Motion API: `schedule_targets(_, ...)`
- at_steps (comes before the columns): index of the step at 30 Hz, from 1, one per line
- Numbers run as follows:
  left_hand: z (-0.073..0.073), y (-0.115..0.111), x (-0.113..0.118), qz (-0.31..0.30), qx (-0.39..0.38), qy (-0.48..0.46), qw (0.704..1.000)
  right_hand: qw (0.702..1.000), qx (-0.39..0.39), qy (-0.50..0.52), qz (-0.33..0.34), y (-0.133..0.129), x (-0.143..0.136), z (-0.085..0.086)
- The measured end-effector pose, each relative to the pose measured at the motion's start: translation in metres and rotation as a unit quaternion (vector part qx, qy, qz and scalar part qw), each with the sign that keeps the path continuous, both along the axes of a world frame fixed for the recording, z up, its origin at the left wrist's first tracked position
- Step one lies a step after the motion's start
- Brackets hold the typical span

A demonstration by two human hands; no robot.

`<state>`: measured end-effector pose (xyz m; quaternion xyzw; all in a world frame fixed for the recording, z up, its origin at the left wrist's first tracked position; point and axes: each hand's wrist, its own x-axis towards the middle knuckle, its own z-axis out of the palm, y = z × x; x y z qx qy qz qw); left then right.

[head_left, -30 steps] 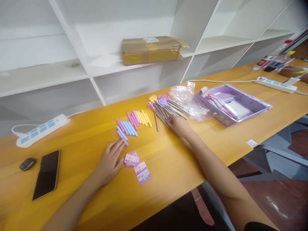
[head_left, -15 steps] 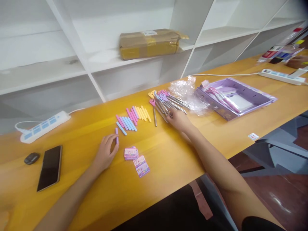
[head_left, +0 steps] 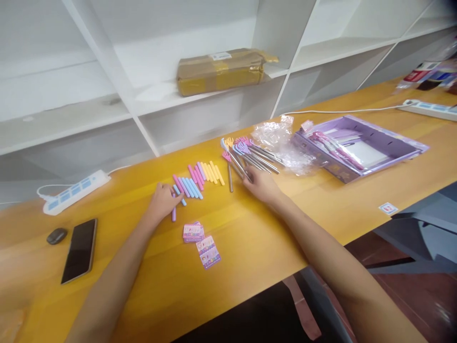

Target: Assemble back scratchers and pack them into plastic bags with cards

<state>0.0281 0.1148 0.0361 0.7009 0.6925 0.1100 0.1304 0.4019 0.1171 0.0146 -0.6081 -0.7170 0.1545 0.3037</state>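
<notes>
At the left end of a row of coloured sticks [head_left: 192,187], my left hand [head_left: 164,202] has its fingers on a blue stick [head_left: 183,202]. A purple stick [head_left: 173,213] lies just below those fingers. My right hand [head_left: 260,183] closes on the metal handle of a back scratcher at the near side of a pile of back scratchers [head_left: 257,158] with pink, blue and yellow hand-shaped heads. One pink-headed scratcher [head_left: 230,176] lies apart on the left. Small printed cards [head_left: 208,251] rest nearer the front edge.
Crumpled clear plastic [head_left: 294,155] and a purple box [head_left: 389,143] are on the right. A phone [head_left: 79,250], a mouse [head_left: 57,236] and a power strip [head_left: 76,193] lie left. Behind stands a white shelf with a taped carton [head_left: 221,74]; bottles [head_left: 421,75] are far right.
My left hand has left the purple stick and moved up to the blue one. My right hand has shifted slightly, still at the scratcher handles. The camera view has turned a little.
</notes>
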Motion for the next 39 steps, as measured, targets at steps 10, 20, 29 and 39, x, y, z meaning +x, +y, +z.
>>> schedule_targets(10,-0.002,0.005,-0.001,0.008,-0.008,-0.026,1.0,0.999,0.001,0.037,0.009,0.006,0.003,-0.005)
schedule_targets(20,0.023,-0.014,-0.057,0.129,-0.083,-0.334,0.93,0.937,0.024,0.348,0.009,-0.005,-0.011,0.017)
schedule_targets(29,-0.011,-0.097,-0.039,0.087,-0.051,-0.528,0.843,0.722,-0.204,0.658,0.071,-0.05,-0.095,0.044)
schedule_targets(39,-0.032,-0.123,-0.033,-0.044,-0.028,-0.395,0.917,0.741,-0.206,0.627,0.12,-0.052,-0.105,0.004)
